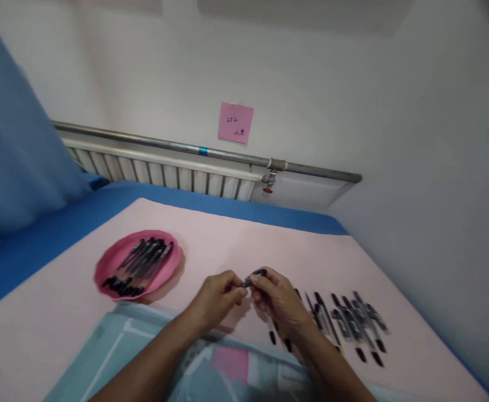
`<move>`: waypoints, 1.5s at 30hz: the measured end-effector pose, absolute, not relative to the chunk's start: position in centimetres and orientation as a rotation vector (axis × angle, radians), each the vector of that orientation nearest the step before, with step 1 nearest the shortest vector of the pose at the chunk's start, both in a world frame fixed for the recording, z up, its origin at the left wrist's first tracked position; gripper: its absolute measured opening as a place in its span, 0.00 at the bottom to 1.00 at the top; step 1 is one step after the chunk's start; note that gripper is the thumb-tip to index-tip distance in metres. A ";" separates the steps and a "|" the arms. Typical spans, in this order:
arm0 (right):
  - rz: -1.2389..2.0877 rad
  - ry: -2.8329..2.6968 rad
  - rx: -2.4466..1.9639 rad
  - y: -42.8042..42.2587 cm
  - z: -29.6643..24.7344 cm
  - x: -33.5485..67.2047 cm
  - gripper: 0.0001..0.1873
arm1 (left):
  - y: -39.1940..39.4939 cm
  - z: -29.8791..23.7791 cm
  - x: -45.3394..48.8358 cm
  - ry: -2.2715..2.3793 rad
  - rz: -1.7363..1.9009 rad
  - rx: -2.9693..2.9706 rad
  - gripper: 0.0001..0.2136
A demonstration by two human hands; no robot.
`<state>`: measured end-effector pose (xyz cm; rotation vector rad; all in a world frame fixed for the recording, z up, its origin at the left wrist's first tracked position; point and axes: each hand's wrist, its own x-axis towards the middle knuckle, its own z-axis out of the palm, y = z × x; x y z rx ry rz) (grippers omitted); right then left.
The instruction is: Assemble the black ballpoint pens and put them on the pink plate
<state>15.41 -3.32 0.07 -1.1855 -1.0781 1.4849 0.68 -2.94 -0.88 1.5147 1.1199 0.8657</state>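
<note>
Both my hands meet over the pink table surface (pixel 236 234). My left hand (pixel 216 298) and my right hand (pixel 278 298) are closed on a black pen (pixel 253 276), which sticks out between their fingertips. A pink plate (pixel 114 258) to the left holds several assembled black pens (pixel 140 265). To the right of my right hand lie several black pens and pen parts (pixel 351 321) in a row on the table.
A light blue sheet with a pink square (pixel 231 363) lies under my forearms. A blue cloth (pixel 228 204) edges the table at the back. Behind it run a white radiator (pixel 164 170) and a metal pipe (pixel 211 152). A pink note (pixel 235 122) is stuck on the wall.
</note>
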 end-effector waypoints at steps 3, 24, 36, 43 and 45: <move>1.523 -1.079 -1.153 -3.2 0.1 15.2 0.13 | -2.9 -0.8 0.8 1.104 0.894 1.443 0.04; 1.134 -1.101 -1.294 -2.5 1.4 17.7 0.12 | 0.0 1.6 -7.8 2.033 0.798 1.756 0.12; 0.447 -2.337 -2.037 -4.6 1.1 17.3 0.11 | -0.1 0.4 -6.4 2.122 0.811 2.148 0.13; 0.484 -2.228 -2.024 -4.4 1.0 17.0 0.11 | -2.5 -0.8 -0.7 1.445 0.831 1.779 0.10; 0.624 -2.074 -1.944 -4.3 0.9 16.8 0.07 | -2.7 -1.3 0.0 1.310 0.769 1.549 0.11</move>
